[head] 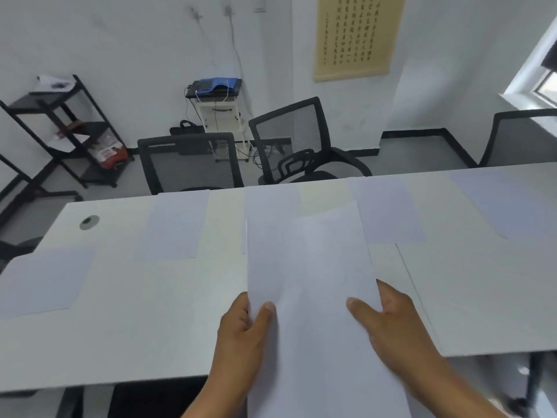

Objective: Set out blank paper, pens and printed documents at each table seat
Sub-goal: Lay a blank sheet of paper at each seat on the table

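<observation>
Blank paper (pixel 313 297), a stack held above the white table's (pixel 150 327) near edge with the left hand (pixel 241 333) and right hand (pixel 398 327) each pinching 1 side, could fan apart or release 2 sheets together if either thumb slackens.

Left hand (pixel 244 324), right hand (pixel 391 321), thumbs on top, both pinching

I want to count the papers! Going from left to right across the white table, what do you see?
Blank white sheet at the near left edge → round grey cable hole → blank white sheet by the left mesh chair → white paper stack held in both hands → blank white sheet right of the stack → blank white sheet at the far right.
</observation>
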